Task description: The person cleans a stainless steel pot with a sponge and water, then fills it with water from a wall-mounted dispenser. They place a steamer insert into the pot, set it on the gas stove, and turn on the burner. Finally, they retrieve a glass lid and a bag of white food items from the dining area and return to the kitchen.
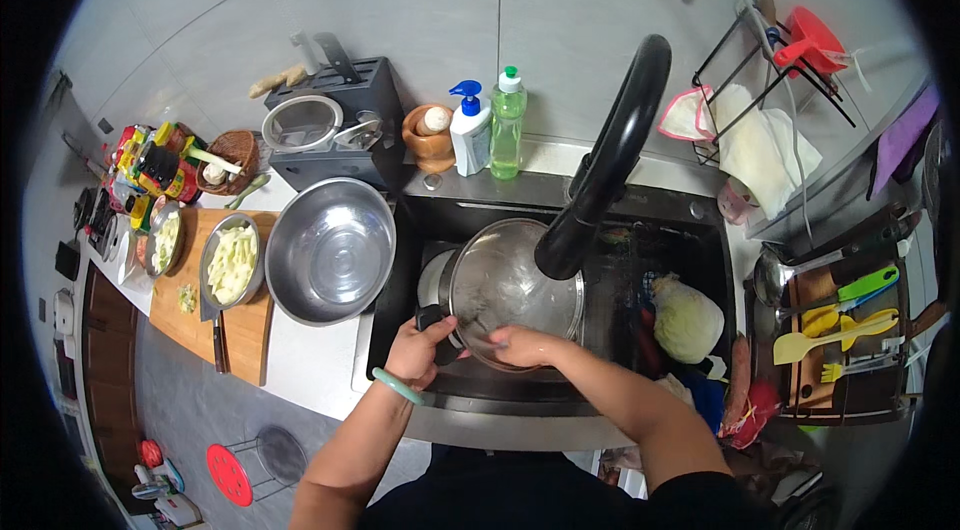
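In the black sink (480, 383), a round metal pot (517, 252) is tilted so that its wet, shiny inside faces me. My left hand (412, 356), with a green bangle at the wrist, grips the pot's black side handle (431, 315). My right hand (528, 347) reaches over the pot's near rim, its fingers against the inner wall. Blur hides whether those fingers hold anything. Above the pot arches a black faucet (626, 132), its spout end overlapping the pot in view. A white round dish (433, 278) partly shows behind the pot's left side.
Left of the sink stand a steel basin (331, 252) and a cutting board (251, 346) bearing a cleaver (219, 342) and a bowl of cut pale vegetables (232, 265). A cabbage (688, 320) lies at right. Soap bottles (508, 126) and a knife block (367, 91) line the back.
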{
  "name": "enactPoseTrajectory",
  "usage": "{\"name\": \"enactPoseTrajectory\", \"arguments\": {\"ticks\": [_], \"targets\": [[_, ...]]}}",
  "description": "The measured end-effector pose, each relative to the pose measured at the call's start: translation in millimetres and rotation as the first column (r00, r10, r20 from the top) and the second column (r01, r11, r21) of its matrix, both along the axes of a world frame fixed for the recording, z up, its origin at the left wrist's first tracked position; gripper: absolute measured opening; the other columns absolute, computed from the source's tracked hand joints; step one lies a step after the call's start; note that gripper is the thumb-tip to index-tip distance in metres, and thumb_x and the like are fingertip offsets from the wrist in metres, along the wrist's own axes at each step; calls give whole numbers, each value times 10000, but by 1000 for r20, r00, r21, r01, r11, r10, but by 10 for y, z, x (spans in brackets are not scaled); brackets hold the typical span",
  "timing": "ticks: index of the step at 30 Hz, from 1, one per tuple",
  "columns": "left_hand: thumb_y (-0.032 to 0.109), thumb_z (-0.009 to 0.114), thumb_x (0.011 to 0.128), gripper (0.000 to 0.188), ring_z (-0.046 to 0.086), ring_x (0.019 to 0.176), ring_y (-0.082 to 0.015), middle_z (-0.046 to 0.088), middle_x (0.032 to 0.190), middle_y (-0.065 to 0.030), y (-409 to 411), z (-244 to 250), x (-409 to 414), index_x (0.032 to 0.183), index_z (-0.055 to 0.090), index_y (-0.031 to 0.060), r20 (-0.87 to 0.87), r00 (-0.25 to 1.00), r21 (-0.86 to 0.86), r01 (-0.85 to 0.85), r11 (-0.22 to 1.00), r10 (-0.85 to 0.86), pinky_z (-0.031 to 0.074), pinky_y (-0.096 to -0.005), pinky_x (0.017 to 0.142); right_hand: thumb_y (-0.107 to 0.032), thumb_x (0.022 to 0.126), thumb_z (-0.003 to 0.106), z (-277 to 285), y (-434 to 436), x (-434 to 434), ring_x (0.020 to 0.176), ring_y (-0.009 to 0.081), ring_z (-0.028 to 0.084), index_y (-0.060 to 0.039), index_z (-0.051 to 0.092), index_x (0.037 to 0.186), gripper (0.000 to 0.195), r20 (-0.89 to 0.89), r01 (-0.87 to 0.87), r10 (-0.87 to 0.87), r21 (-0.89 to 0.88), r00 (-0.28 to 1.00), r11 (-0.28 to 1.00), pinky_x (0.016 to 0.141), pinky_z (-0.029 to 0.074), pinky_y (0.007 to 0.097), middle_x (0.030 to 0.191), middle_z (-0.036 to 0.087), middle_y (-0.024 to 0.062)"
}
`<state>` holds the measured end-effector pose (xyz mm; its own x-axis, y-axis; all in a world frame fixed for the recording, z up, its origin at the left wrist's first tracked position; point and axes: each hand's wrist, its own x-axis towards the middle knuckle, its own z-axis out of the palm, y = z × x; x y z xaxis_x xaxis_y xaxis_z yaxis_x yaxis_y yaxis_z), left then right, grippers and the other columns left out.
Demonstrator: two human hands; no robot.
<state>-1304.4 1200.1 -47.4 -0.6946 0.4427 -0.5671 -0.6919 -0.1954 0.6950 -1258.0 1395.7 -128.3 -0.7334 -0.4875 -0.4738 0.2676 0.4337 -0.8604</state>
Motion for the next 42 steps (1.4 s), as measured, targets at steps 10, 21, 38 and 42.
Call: {"name": "enactPoseTrajectory", "arguments": {"ticks": [10, 21, 38, 42], "targets": [[24, 571, 852, 222, 611, 902, -267, 585, 1012, -120, 73, 27, 205, 1059, 510, -27, 11, 1000, -3, -10, 1000, 10, 572, -446, 729, -107, 843, 567, -272, 148, -327, 963, 365, 578, -43, 533, 1134, 299, -381, 887, -810, 307, 446, 345, 779, 510, 431, 1092, 569, 182], [3, 539, 853, 196, 616, 879, -236, 604, 976, -112, 143, 36, 214, 1046, 531, -34, -63, 997, 0, 49, 999, -49, 557, -385, 737, -398, 911, 425, -205, -398, -773, 765, 221, 541, -140, 560, 1040, 319, 700, 910, -587, -362, 408, 201, 679, 472, 404, 863, 592, 77], [9, 612, 801, 634, 546, 709, -92, 582, 861, -51, 129, 294, 133, 1348, 303, -72, -582, 795, -370, -71, 926, -171, 463, -223, 653, -245, 806, 599, 315, 1013, 181, 947, 351, 558, -112, 621, 1014, 247, -770, 809, -316, 409, 555, 423, 765, 488, 426, 994, 581, 175], [12, 616, 774, 250, 568, 888, -169, 531, 1188, -136, 125, 386, 203, 1005, 575, -76, -625, 763, -395, -131, 909, -162, 448, -281, 815, -246, 818, 631, 65, 877, 86, 856, 373, 605, -62, 630, 1001, 259, -675, 882, -589, 215, 444, 419, 737, 488, 406, 936, 622, 210]]}}
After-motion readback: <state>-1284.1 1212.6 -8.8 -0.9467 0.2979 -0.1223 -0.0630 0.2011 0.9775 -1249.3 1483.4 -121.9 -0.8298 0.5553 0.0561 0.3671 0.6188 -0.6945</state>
